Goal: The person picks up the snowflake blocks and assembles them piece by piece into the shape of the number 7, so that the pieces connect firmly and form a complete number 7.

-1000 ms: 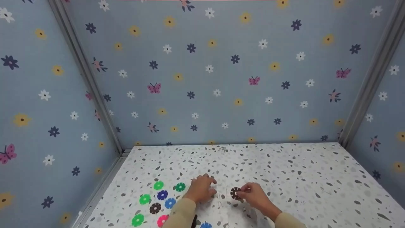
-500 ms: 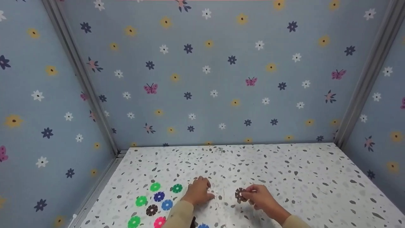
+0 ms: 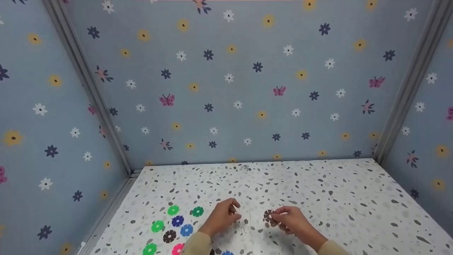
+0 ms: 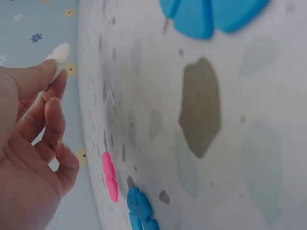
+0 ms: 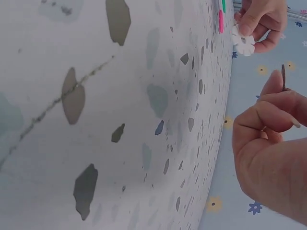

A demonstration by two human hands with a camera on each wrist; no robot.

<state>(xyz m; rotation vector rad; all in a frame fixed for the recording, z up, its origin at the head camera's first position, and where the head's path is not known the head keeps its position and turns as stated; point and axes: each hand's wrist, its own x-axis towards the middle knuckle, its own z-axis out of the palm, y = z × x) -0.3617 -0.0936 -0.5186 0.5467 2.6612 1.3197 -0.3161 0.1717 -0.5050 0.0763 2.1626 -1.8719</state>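
My right hand (image 3: 295,223) pinches a brown notched plastic disc (image 3: 268,215), the snowflake-shaped building kind, between thumb and fingertips above the speckled table. That disc appears edge-on in the right wrist view. Left of it, my left hand (image 3: 220,217) holds a white snowflake disc (image 5: 244,47) between thumb and fingers; against the white tabletop it barely shows in the head view. The two held discs are apart, facing each other across a small gap.
Loose discs lie on the table (image 3: 318,191) at left: several green ones, including a bright green disc (image 3: 173,210), a dark blue disc (image 3: 177,221), a brown disc (image 3: 169,236), a pink disc (image 3: 177,249) and light blue ones. Flower-patterned walls (image 3: 226,88) enclose the table.
The held brown disc and right hand have shifted slightly right, widening the gap to the left hand a little. The head view has also drifted slightly. Both grips stay the same.
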